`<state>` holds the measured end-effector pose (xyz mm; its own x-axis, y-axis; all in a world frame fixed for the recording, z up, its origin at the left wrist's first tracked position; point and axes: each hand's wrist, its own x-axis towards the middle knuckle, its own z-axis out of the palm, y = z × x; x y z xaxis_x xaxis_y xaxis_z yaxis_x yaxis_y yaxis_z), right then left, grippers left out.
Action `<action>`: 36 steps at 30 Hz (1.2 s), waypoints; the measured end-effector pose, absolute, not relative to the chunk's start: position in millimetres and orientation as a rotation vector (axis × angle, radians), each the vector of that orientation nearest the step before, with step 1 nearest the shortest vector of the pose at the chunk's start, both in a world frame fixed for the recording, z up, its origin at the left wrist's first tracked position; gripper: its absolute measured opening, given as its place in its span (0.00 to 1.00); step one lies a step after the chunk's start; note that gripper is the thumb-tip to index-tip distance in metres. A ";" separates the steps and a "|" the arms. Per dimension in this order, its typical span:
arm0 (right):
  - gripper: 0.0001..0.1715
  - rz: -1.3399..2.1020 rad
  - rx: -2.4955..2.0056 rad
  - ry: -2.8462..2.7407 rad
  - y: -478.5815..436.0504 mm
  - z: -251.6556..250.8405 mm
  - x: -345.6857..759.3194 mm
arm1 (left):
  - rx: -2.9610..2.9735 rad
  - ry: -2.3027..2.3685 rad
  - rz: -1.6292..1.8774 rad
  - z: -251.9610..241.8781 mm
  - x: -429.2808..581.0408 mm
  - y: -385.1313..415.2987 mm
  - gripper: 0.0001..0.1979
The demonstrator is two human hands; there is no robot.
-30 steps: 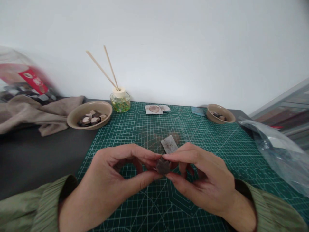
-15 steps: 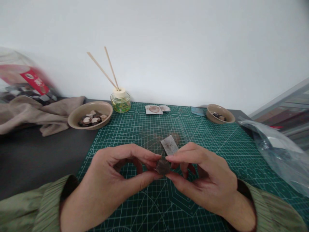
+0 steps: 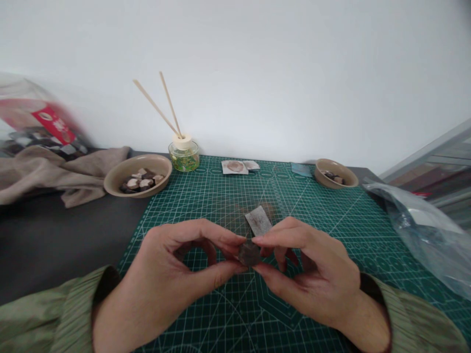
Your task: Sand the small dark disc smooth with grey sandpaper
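Left hand (image 3: 172, 274) and right hand (image 3: 312, 274) both clamped on 1 small dark piece (image 3: 249, 253), held above green cutting mat (image 3: 228, 318). Just beyond, grey strip (image 3: 258, 220) beside brown dust (image 3: 270, 210). Farther: left-side tan bowl (image 3: 147, 192), right-side tan bowl (image 3: 326, 181), glass diffuser (image 3: 184, 159) with 2 sticks (image 3: 170, 104), white wall (image 3: 279, 73).

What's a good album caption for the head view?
Left hand and right hand pinch a small dark piece over a green mat.

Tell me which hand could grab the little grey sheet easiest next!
Probably the right hand: the grey sheet lies just beyond it, while the left hand is farther off. Both hold the small dark piece, so the right must let go first.
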<state>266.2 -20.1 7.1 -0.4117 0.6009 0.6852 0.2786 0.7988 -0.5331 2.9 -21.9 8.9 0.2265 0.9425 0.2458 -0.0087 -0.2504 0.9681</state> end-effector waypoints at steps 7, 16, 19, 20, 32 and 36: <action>0.18 0.395 -0.659 -2.001 -20.3 5.3 266.1 | 1.517 0.923 1.204 9.4 3.0 -22.2 0.09; 0.13 0.538 -0.878 -1.750 -13.9 -10.3 267.7 | 1.637 0.994 1.153 -2.1 -1.0 -14.2 0.08; 0.13 0.598 -1.090 -1.610 0.0 -21.8 275.6 | 1.739 1.000 1.077 -9.9 -4.7 -7.8 0.08; 0.15 0.610 -1.135 -1.607 6.5 -24.8 278.8 | 1.780 0.997 1.067 -13.1 -5.7 -5.2 0.08; 0.28 0.984 -1.596 -1.946 48.0 -16.0 291.8 | 2.265 0.968 0.874 -56.7 -12.0 23.6 0.23; 0.29 1.068 -1.532 -1.859 40.3 -10.6 292.5 | 2.225 0.944 0.948 -51.3 -12.6 27.7 0.24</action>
<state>292.5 40.3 -10.6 -0.2404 0.9656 -0.0991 0.5721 0.0585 -0.8181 -12.6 27.7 -51.3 0.5077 0.7672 0.3919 0.3884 -0.6099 0.6908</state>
